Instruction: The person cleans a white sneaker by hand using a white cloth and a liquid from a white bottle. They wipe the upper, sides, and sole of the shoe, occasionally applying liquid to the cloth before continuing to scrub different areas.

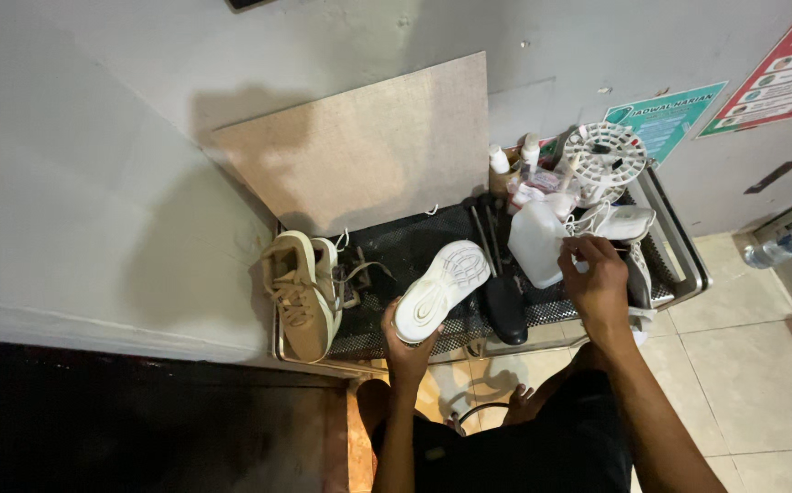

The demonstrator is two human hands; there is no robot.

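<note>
Two hands work over a metal rack set against the wall. Left hand grips a white shoe at the rack's front edge, sole turned up. Right hand is pinched, it seems, on a white lace beside a white jug near the right end. A tan shoe stands at the left edge; a black brush lies between shoe and jug.

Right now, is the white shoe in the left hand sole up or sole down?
Sole up: the white shoe shows its ribbed outsole to the camera.
</note>
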